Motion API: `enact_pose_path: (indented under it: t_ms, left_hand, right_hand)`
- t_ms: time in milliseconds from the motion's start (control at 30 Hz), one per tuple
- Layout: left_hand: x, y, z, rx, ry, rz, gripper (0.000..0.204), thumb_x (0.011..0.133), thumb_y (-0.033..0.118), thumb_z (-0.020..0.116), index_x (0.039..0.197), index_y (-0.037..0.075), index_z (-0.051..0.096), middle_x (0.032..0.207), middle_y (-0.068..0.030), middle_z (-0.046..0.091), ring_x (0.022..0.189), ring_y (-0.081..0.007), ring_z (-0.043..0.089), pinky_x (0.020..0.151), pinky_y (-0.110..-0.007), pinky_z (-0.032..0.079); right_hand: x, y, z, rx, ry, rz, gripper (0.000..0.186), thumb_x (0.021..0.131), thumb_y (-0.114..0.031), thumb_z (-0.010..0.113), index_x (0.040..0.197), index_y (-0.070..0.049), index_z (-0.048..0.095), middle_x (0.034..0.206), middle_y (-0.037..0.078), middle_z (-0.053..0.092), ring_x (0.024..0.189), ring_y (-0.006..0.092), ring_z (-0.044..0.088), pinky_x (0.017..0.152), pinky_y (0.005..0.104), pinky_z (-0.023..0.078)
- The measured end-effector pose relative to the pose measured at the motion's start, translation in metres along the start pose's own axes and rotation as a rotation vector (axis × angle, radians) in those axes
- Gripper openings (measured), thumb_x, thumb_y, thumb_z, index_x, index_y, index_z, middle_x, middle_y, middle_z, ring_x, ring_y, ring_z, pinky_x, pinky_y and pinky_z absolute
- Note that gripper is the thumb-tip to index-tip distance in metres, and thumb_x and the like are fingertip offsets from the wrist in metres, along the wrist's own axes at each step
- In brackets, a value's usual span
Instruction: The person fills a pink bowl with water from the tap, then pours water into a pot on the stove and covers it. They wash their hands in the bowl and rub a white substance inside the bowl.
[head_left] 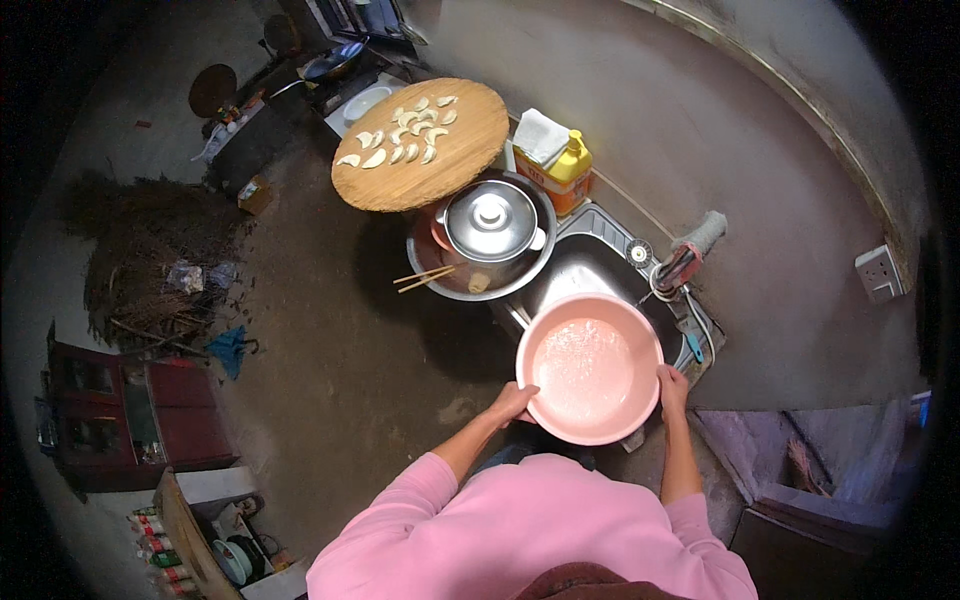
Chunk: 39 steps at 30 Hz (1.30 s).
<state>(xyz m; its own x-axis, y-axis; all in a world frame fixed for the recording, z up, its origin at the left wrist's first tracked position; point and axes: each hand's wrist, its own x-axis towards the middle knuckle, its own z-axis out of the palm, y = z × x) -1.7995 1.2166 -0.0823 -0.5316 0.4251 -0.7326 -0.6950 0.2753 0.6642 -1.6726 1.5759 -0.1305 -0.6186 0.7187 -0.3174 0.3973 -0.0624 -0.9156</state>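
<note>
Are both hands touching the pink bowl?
Touching. The head view shows the left hand holding the pink bowl at its left edge and the right hand at its right.

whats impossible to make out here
Head view: contents of the lidded pot, covered by its lid.
Head view: part of the sink, behind the pink basin.
Head view: some fingers of the left hand, behind the basin.
Head view: inside the red cabinet, too small and dim.
</note>
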Motion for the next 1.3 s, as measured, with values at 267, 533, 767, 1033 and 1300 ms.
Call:
enact_pose_path:
  t_ms: [267, 533, 767, 1033, 1300]
  left_hand:
    - [0.007, -0.008, 0.033, 0.121, -0.218, 0.018, 0.045, 0.091, 0.023, 0.054, 0.116, -0.014, 0.057, 0.089, -0.0214, 0.069, 0.065, -0.0286, 0.07, 0.054, -0.037, 0.061]
    - [0.004, -0.018, 0.065, 0.261, -0.213, -0.014, 0.043, 0.094, 0.024, 0.055, 0.115, -0.014, 0.059, 0.091, -0.0202, 0.069, 0.07, -0.0266, 0.071, 0.056, -0.037, 0.061]
    - [0.009, -0.031, 0.093, 0.295, -0.207, -0.046, 0.044, 0.095, 0.031, 0.056, 0.116, -0.007, 0.061, 0.091, -0.0152, 0.07, 0.07, -0.0224, 0.07, 0.054, -0.035, 0.058]
    - [-0.011, -0.035, 0.115, 0.172, -0.055, 0.007, 0.042, 0.095, 0.036, 0.059, 0.117, 0.0, 0.062, 0.092, -0.011, 0.071, 0.069, -0.0174, 0.068, 0.055, -0.031, 0.055]
    - [-0.05, -0.065, 0.116, 0.058, 0.138, 0.137, 0.035, 0.097, 0.032, 0.058, 0.12, 0.005, 0.06, 0.074, 0.004, 0.055, 0.058, -0.0054, 0.046, 0.051, -0.023, 0.043]
  right_hand:
    - [-0.069, 0.028, -0.077, -0.003, 0.143, 0.011, 0.019, 0.089, -0.016, 0.065, 0.094, 0.001, 0.07, 0.08, -0.002, 0.064, 0.068, 0.0071, 0.053, 0.061, 0.0234, 0.043]
    - [-0.11, 0.041, -0.101, 0.003, 0.244, 0.031, 0.022, 0.09, -0.02, 0.065, 0.095, 0.001, 0.068, 0.078, -0.001, 0.063, 0.068, 0.0081, 0.055, 0.061, 0.0236, 0.043]
    - [-0.125, 0.061, -0.132, 0.113, 0.228, 0.08, 0.024, 0.091, -0.023, 0.067, 0.098, 0.0, 0.067, 0.084, 0.0, 0.065, 0.068, 0.0065, 0.056, 0.057, 0.0214, 0.041]
    - [-0.118, 0.042, -0.146, 0.025, -0.098, 0.286, 0.044, 0.087, -0.027, 0.07, 0.116, 0.006, 0.065, 0.106, 0.013, 0.07, 0.092, 0.0189, 0.066, 0.082, 0.0317, 0.05]
    - [-0.121, 0.04, -0.144, -0.106, -0.202, 0.239, 0.036, 0.081, -0.015, 0.065, 0.109, 0.008, 0.067, 0.098, 0.014, 0.071, 0.086, 0.0209, 0.068, 0.077, 0.033, 0.051]
